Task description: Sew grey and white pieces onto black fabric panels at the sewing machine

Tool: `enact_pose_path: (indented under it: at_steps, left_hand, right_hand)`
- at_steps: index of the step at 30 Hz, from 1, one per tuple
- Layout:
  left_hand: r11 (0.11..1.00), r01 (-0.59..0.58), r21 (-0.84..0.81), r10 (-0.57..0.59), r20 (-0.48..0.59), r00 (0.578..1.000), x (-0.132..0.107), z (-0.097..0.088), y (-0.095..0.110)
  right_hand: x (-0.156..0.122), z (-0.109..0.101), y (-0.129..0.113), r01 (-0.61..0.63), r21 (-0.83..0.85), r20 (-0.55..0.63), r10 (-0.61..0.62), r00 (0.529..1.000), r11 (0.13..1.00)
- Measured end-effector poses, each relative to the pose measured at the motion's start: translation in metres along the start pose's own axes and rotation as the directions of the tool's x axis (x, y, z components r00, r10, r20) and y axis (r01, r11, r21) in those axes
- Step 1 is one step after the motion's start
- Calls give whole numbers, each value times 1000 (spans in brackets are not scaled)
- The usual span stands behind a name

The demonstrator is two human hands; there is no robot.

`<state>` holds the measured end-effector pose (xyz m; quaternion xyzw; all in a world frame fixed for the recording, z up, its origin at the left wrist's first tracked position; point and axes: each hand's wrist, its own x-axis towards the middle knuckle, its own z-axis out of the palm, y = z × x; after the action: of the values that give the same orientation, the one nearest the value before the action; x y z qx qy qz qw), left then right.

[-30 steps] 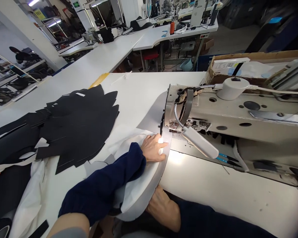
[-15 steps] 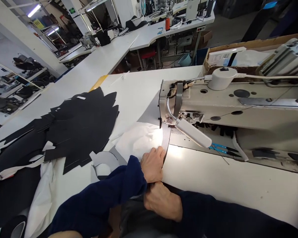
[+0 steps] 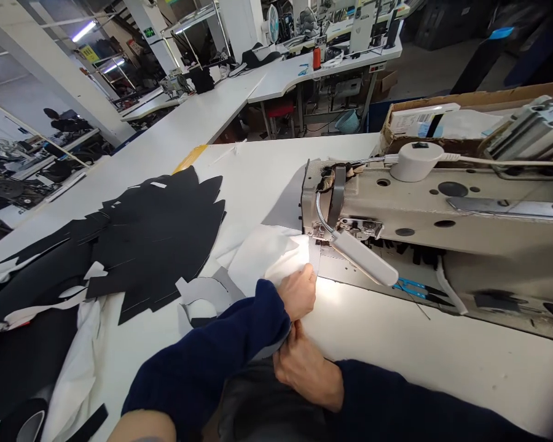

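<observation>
A white fabric piece with a grey layer under it lies at the needle end of the sewing machine, lit by a small lamp. My left hand is closed on the fabric's near right edge, just in front of the machine head, with its fingertips curled down. Below it, at the table's front edge, my right hand is closed on the hanging part of the same fabric, its fingers mostly hidden. The two hands are close together.
Black cut pieces are spread in a stack on the left of the table. Grey curved scraps lie nearer me. Blue-handled snips rest under the machine arm. Behind the machine stands a cardboard box.
My left hand has moved forward along the fabric, closer to the machine head. The white layer has folded up in front of it. My right hand has shifted only slightly.
</observation>
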<state>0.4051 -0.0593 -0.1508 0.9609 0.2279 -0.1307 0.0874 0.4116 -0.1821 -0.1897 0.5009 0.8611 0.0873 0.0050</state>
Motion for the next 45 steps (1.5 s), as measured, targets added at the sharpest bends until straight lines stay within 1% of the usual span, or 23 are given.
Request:
enact_pose_path:
  at_steps: [4,5,7,9,10,12,15,16,18,22,27,30,34,37,39,42,45]
  left_hand:
    - [1000,-8,12,9,-74,997,18,-4,-4]
    - [1000,-18,18,19,-79,997,22,-5,-5]
    - [999,-39,24,41,-74,996,23,-9,-7]
    - [997,-78,20,79,-66,995,13,-11,-9]
    - [995,-103,17,104,-63,993,4,-10,-11]
    - [988,-151,26,152,-49,987,-18,-7,-14]
    - [977,-190,93,192,-13,981,-47,2,-18]
    - [974,-190,121,192,-6,981,-52,5,-18]
    - [969,-175,174,179,-7,984,-54,11,-16]
    - [958,-163,235,178,-46,983,-46,18,-10]
    - [944,-161,286,206,-135,969,-37,13,-9]
    - [942,-154,297,208,-160,965,-27,8,-8]
    - [941,-161,297,219,-172,961,-9,6,-11]
    - [939,-155,306,217,-182,959,3,5,-15]
    - [941,-155,301,220,-193,956,10,4,-19]
    - [947,-163,278,223,-202,953,22,1,-24]
    - [949,-170,266,228,-203,952,31,-5,-28]
  right_hand:
    - [3,-2,10,-47,-29,34,48,998,998]
    - [4,-2,12,-59,-40,24,60,998,997]
    - [4,0,10,-45,-46,-21,44,999,998]
    - [3,5,5,-22,-14,-102,20,995,1000]
    - [2,8,1,-14,9,-143,15,990,1000]
    - [0,13,-6,-9,48,-184,17,983,999]
    - [-3,14,-12,9,68,-192,4,981,998]
    - [-3,13,-12,13,66,-183,-1,983,998]
    - [-4,11,-12,20,54,-156,-11,988,998]
    - [-4,7,-12,32,-11,-86,-32,996,999]
    - [-5,9,-9,-9,-47,-50,7,999,999]
    - [-6,11,-4,-40,-36,-51,38,998,999]
    - [-3,11,9,-81,40,-55,83,995,996]
    - [0,13,20,-91,78,-53,95,994,993]
    - [3,16,26,-95,86,-67,101,993,992]
    - [10,18,32,-136,71,-106,143,984,988]
    - [18,14,33,-185,54,-84,189,978,981]
